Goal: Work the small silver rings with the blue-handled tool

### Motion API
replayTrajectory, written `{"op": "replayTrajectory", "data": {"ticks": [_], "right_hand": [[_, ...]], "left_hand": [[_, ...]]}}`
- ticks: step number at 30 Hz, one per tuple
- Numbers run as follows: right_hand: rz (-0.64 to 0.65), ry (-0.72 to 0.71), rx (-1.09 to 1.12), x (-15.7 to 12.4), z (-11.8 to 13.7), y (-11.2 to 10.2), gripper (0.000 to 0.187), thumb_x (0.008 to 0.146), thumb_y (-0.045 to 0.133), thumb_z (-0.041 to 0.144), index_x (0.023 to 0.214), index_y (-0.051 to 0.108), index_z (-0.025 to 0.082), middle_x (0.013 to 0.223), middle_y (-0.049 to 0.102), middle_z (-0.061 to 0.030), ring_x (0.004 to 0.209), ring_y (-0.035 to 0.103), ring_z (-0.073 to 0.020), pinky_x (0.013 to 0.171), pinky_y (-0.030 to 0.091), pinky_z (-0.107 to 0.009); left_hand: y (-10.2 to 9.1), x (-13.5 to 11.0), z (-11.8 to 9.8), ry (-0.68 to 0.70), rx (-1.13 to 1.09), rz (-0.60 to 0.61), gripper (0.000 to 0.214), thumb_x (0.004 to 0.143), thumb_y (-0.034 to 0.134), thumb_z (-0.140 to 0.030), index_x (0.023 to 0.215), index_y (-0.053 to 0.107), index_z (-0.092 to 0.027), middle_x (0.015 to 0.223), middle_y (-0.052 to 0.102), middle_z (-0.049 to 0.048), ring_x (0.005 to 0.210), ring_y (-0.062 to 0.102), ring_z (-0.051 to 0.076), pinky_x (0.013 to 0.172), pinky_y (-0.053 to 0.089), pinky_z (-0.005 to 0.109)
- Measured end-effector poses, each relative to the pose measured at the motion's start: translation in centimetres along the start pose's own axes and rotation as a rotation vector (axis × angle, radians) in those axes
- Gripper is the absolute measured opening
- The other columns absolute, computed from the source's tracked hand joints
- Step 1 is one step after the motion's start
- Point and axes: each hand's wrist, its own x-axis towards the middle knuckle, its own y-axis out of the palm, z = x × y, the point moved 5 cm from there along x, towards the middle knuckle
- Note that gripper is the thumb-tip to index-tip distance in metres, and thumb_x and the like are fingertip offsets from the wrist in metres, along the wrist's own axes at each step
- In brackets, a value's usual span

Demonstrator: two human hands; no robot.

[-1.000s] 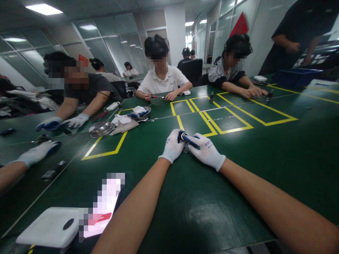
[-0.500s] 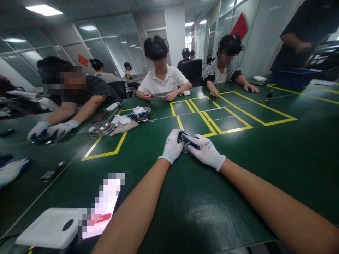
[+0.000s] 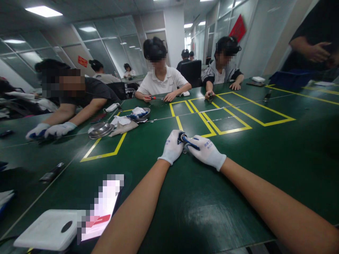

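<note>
Both my hands wear white gloves with blue-coated fingers and meet above the green table [image 3: 159, 183]. My left hand [image 3: 171, 146] is closed around a small dark cylindrical piece with a silver ring [image 3: 182, 136] at its open-looking end. Close against it, my right hand [image 3: 206, 150] is also closed, its blue fingertips pressed to the ringed end. Whether a slim tool lies along those blue fingers is too small to tell. Just under the hands a small silvery part [image 3: 184, 151] shows, partly hidden by the gloves.
A white box-like device [image 3: 45, 229] and a lit phone [image 3: 102, 211] lie at near left. Beyond are a dark cylinder [image 3: 51, 173], a metal bowl [image 3: 101, 130], cloths [image 3: 123, 126] and yellow tape outlines [image 3: 233, 129]. Co-workers sit across and at left; a blue bin [image 3: 290, 78] stands far right.
My hands and the ringed piece stay almost in place. Across the table, a co-worker's hand has drawn back slightly; at right, a standing person's hand has opened outward.
</note>
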Motion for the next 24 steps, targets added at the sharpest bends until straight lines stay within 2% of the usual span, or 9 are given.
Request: {"op": "replayTrajectory", "data": {"ticks": [4, 10, 15, 24], "right_hand": [[-0.009, 0.02, 0.026, -0.02, -0.29, -0.15, 0.038, 0.097, 0.058, 0.025, 0.134, 0.067, 0.023, 0.103, 0.073, -0.0072, 0.093, 0.069, -0.0216, 0.084, 0.054, -0.033], [-0.015, 0.052, 0.174, 0.04, 0.18, -0.13, 0.036, 0.096, 0.058, 0.025, 0.13, 0.07, 0.025, 0.12, 0.077, -0.0063, 0.109, 0.073, -0.0251, 0.099, 0.056, -0.039], [0.005, 0.075, 0.147, -0.02, 0.41, -0.13, 0.039, 0.096, 0.058, 0.027, 0.133, 0.069, 0.022, 0.123, 0.076, -0.0084, 0.11, 0.073, -0.0274, 0.1, 0.056, -0.043], [0.013, 0.043, 0.048, -0.06, 0.21, -0.51, 0.033, 0.096, 0.059, 0.025, 0.125, 0.073, 0.025, 0.115, 0.078, -0.0057, 0.105, 0.074, -0.0258, 0.094, 0.057, -0.038]], "left_hand": [[-0.05, -0.01, -0.35, 0.016, -0.012, 0.01, 0.027, 0.086, 0.063, -0.01, 0.111, 0.06, -0.02, 0.112, 0.066, 0.0077, 0.11, 0.064, 0.023, 0.1, 0.053, 0.039], [-0.1, -0.01, -0.36, 0.023, 0.006, 0.002, 0.027, 0.086, 0.065, -0.011, 0.111, 0.06, -0.019, 0.112, 0.066, 0.0076, 0.108, 0.064, 0.022, 0.1, 0.053, 0.038], [-0.13, 0.01, -0.28, 0.02, 0.025, 0.0, 0.027, 0.085, 0.067, -0.012, 0.11, 0.061, -0.019, 0.112, 0.065, 0.0076, 0.107, 0.064, 0.022, 0.099, 0.053, 0.038], [-0.1, 0.02, -0.83, 0.096, 0.022, 0.026, 0.026, 0.086, 0.061, -0.007, 0.109, 0.062, -0.018, 0.111, 0.064, 0.0079, 0.106, 0.063, 0.021, 0.1, 0.052, 0.037]]}}
